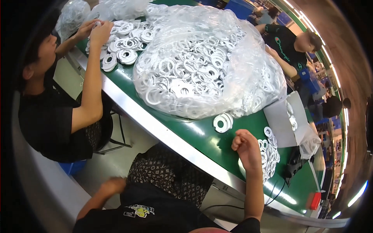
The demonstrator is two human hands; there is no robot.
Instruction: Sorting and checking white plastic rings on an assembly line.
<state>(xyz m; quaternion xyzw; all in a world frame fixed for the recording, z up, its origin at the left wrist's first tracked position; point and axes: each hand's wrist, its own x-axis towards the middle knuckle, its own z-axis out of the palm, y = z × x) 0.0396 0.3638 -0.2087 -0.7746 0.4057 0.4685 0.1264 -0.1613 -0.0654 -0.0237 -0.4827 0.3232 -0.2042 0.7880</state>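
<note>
The left hand (113,185) is blurred, its fingers too smeared to tell apart.

A bare strip of green tabletop (210,145) runs along the near edge, left of the right hand (247,149), wide enough to pass low. Beyond it, the bulging plastic bag (252,77) bars the way across, with a small stack of rings (228,121) just in front. Rightward, loose rings (269,157), a box (283,122) and a black tool (294,163) crowd the path; any gap behind the box is hard to judge.
</note>
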